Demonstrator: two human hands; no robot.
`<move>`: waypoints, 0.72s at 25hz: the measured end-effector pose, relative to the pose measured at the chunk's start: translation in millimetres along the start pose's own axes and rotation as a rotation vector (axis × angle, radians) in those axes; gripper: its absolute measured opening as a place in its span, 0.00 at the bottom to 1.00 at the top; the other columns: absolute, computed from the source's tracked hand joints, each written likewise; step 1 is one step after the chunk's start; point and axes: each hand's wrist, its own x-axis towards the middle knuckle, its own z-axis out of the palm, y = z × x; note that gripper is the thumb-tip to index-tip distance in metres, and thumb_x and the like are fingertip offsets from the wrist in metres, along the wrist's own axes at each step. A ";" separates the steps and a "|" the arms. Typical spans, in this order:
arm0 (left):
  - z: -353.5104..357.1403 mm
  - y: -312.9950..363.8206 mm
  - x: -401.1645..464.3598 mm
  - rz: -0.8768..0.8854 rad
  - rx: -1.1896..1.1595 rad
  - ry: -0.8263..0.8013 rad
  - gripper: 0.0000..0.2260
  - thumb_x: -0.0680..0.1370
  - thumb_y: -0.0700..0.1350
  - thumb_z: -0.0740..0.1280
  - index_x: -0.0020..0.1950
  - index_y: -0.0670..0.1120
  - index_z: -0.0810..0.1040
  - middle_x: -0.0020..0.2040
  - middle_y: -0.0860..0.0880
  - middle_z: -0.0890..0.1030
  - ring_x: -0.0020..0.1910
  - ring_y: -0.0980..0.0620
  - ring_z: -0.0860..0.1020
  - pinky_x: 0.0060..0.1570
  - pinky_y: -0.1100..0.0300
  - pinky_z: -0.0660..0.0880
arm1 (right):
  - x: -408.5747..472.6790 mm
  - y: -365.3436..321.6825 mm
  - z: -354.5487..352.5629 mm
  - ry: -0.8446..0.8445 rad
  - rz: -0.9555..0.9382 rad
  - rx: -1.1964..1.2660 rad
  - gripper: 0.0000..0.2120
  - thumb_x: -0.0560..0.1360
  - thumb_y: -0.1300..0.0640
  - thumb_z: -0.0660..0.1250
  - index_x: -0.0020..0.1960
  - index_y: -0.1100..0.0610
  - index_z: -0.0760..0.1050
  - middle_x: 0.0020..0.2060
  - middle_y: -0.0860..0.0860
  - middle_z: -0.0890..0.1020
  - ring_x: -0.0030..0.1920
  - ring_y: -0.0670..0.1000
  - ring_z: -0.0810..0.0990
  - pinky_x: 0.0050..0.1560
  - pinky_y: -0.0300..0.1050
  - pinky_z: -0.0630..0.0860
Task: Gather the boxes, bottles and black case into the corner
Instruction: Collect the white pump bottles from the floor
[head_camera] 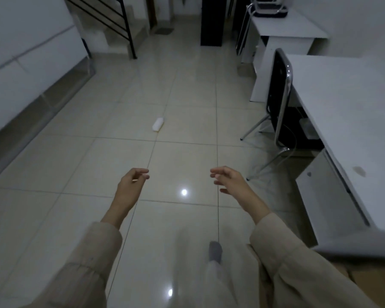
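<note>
left hand point(132, 182): held out over the tiled floor point(80, 165), fingers loosely curled, holding nothing. right hand point(228, 180): beside it, well apart, fingers spread and relaxed, likewise holding nothing. white bottle point(158, 124): lying on its side on the floor ahead of both hands, well beyond them, left of the black chair point(278, 101); looks small, plastic, probably light and stiff, smooth enough to roll or slip; best taken round the middle of the body with one hand. white desk point(342, 103): just right of the chair. boxes, black case, corner: cannot be picked out here.
</note>
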 end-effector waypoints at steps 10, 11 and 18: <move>52.0 78.1 237.8 -0.092 -0.035 0.105 0.06 0.77 0.44 0.62 0.52 0.52 0.76 0.52 0.48 0.81 0.54 0.48 0.76 0.57 0.51 0.71 | 273.2 -117.3 -50.6 -0.075 -0.053 -0.077 0.09 0.78 0.63 0.58 0.53 0.54 0.74 0.51 0.51 0.78 0.48 0.49 0.74 0.40 0.38 0.68; 54.6 79.0 257.2 -0.101 -0.035 0.110 0.06 0.77 0.44 0.62 0.52 0.51 0.76 0.52 0.48 0.81 0.54 0.48 0.76 0.56 0.52 0.71 | 294.2 -122.5 -46.8 -0.106 -0.041 -0.088 0.09 0.78 0.62 0.58 0.53 0.54 0.74 0.51 0.52 0.78 0.48 0.50 0.74 0.40 0.38 0.69; 38.9 80.5 425.6 -0.145 -0.045 0.217 0.08 0.77 0.41 0.62 0.54 0.46 0.78 0.51 0.47 0.80 0.53 0.49 0.76 0.53 0.59 0.68 | 464.0 -161.0 -7.1 -0.246 0.022 -0.140 0.08 0.79 0.59 0.58 0.53 0.53 0.74 0.51 0.51 0.76 0.49 0.49 0.75 0.41 0.38 0.70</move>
